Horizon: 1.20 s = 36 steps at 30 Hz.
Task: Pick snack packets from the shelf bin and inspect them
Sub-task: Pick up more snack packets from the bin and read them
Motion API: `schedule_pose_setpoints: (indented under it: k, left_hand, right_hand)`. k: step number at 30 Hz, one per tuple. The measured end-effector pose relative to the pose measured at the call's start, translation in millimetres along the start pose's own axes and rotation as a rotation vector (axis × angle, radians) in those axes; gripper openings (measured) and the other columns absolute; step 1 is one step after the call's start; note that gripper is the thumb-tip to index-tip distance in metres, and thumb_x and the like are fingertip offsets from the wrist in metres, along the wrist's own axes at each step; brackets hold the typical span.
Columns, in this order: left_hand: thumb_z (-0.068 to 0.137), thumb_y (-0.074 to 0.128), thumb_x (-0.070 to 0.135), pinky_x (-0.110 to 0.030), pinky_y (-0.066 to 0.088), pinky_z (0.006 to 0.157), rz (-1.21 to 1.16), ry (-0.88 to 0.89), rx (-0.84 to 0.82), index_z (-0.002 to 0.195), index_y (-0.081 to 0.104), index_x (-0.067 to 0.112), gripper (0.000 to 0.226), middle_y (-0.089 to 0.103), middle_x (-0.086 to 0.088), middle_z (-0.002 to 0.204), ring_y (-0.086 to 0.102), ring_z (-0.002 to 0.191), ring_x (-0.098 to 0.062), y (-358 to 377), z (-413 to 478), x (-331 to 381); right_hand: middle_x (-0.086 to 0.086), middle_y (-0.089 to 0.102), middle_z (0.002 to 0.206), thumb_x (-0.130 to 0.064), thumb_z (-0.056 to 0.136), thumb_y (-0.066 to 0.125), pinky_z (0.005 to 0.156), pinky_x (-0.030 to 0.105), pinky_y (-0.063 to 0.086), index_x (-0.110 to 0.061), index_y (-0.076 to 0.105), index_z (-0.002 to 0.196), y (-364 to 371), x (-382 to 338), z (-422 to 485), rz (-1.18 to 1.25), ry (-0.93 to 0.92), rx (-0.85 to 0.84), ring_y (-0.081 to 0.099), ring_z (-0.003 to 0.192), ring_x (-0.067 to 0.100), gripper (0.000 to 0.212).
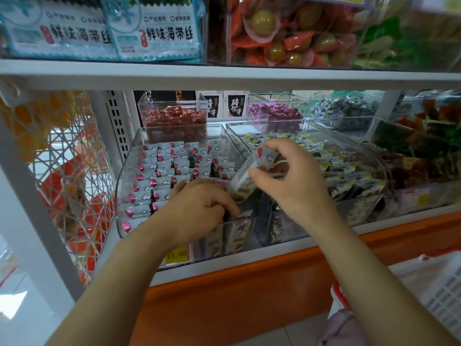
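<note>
Head view, shelf stock. Item one, centre left: clear bin (126,171) holding upright rows of silver-white snack packets (164,168) marked with red dots and cloud shapes. The left hand (199,208) reaches into this bin's front end, fingers curled down among the packets; whether they pinch one cannot be told. Item two, centre right: a second clear bin (370,152) of white-and-black packets (349,171) with yellow spots. The right hand (289,178) is raised over the divide between the two bins, thumb and fingers pinching one red-dotted packet (250,168), which is tilted. Item three, rear row: clear box (172,104) of red-wrapped sweets, a box of purple-wrapped sweets (274,113), and a heap of blue-green wrapped pieces (344,108). Behind them stand black-and-white cartons (234,103) reading 碎银子. Item four, upper left of the frame: blue-and-white pouches (159,33) reading 鲜味海带丝. Item five, upper centre: clear tub (218,31) of orange packets with round green fruit inside. Yellow price tag (177,254) at the shelf front under the left wrist reads 15.80. White slotted basket (436,290) at lower right.
</note>
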<state>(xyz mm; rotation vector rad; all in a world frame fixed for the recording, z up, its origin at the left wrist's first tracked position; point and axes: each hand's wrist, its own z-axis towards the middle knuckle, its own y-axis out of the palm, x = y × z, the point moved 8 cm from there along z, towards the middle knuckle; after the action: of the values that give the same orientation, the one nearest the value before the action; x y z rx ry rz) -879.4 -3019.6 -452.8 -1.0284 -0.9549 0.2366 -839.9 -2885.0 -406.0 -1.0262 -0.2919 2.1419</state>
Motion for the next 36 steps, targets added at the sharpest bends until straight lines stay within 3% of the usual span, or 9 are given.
schedule_pose_setpoints:
  k: [3, 6, 8, 10, 12, 18, 24, 30, 36]
  left_hand:
    - [0.088, 0.045, 0.004, -0.052, 0.02, 0.111, 0.033, 0.014, -0.021, 0.085, 0.065, 0.048, 0.048, 0.051, 0.006, 0.133, 0.036, 0.13, -0.017, 2, 0, -2]
    - [0.088, 0.044, -0.002, -0.049, 0.023, 0.111, 0.014, 0.079, -0.01, 0.09, 0.071, 0.036, 0.047, 0.056, 0.012, 0.125, 0.041, 0.125, -0.014, 2, -1, 2]
    - [0.085, 0.042, -0.009, -0.029, 0.027, 0.112, -0.064, 0.067, 0.05, 0.086, 0.073, 0.029, 0.05, 0.055, 0.01, 0.128, 0.043, 0.125, -0.008, -7, -4, 1]
    - [0.084, 0.039, -0.013, 0.003, 0.022, 0.095, -0.09, 0.042, 0.143, 0.077, 0.07, 0.031, 0.054, 0.052, 0.008, 0.131, 0.038, 0.121, 0.002, -19, -7, -1]
    - [0.083, 0.038, -0.015, 0.013, 0.017, 0.079, -0.083, 0.024, 0.213, 0.073, 0.068, 0.03, 0.055, 0.054, 0.005, 0.131, 0.037, 0.114, 0.003, -28, -8, -5]
    - [0.083, 0.037, -0.015, 0.003, 0.029, 0.081, -0.078, -0.002, 0.262, 0.077, 0.067, 0.023, 0.049, 0.058, -0.001, 0.127, 0.047, 0.119, -0.008, -33, -8, -11]
    - [0.086, 0.039, -0.01, 0.006, 0.033, 0.063, -0.073, -0.038, 0.311, 0.079, 0.066, 0.024, 0.044, 0.061, 0.001, 0.113, 0.05, 0.091, -0.003, -40, -9, -14]
    - [0.09, 0.042, -0.003, 0.0, 0.036, 0.051, -0.078, -0.091, 0.396, 0.096, 0.069, 0.018, 0.034, 0.06, 0.005, 0.112, 0.049, 0.07, -0.002, -45, -11, -20]
    - [0.094, 0.049, 0.011, 0.005, 0.036, 0.06, -0.129, -0.091, 0.517, 0.123, 0.059, 0.019, 0.032, 0.057, 0.007, 0.112, 0.048, 0.083, 0.0, -52, -14, -19]
  right_hand:
    - [-0.008, 0.048, 0.1, -0.025, 0.078, 0.073, 0.08, 0.011, 0.03, -0.014, 0.062, 0.109, 18, -8, 3, -0.219, -0.093, -0.104, 0.043, 0.098, 0.007, 0.034]
    - [-0.006, 0.061, 0.108, -0.033, 0.082, 0.067, 0.095, 0.032, 0.023, -0.02, 0.068, 0.11, 36, -9, 0, -0.468, -0.21, -0.261, 0.039, 0.117, 0.018, 0.03]
    - [-0.01, 0.064, 0.108, -0.03, 0.089, 0.057, 0.108, 0.041, 0.013, -0.024, 0.07, 0.107, 47, -5, -5, -0.607, -0.26, -0.387, 0.033, 0.128, 0.019, 0.024]
    - [-0.013, 0.063, 0.111, -0.026, 0.092, 0.047, 0.115, 0.045, 0.002, -0.025, 0.07, 0.107, 52, 1, -7, -0.67, -0.256, -0.474, 0.026, 0.133, 0.017, 0.028]
    - [-0.014, 0.062, 0.114, -0.024, 0.093, 0.043, 0.115, 0.043, 0.0, -0.027, 0.07, 0.109, 54, 2, -5, -0.679, -0.244, -0.517, 0.025, 0.133, 0.015, 0.032]
    - [-0.004, 0.067, 0.102, -0.012, 0.088, 0.052, 0.091, 0.032, 0.031, -0.02, 0.072, 0.101, 37, -13, 29, -0.49, -0.172, -0.283, 0.042, 0.111, 0.017, 0.025]
    - [0.002, 0.056, 0.112, -0.033, 0.08, 0.069, 0.1, 0.038, 0.029, -0.022, 0.068, 0.089, 76, 4, 39, -0.748, -0.128, -0.504, 0.039, 0.119, 0.023, 0.014]
    - [-0.007, 0.053, 0.088, -0.021, 0.088, 0.061, 0.075, 0.028, 0.028, -0.016, 0.062, 0.086, 47, -5, 43, -0.448, -0.134, -0.23, 0.041, 0.095, 0.013, 0.005]
    - [0.005, 0.052, 0.082, -0.011, 0.095, 0.048, 0.059, 0.026, 0.036, -0.006, 0.051, 0.088, -3, -18, 29, -0.202, -0.079, 0.167, 0.05, 0.07, 0.019, 0.009]
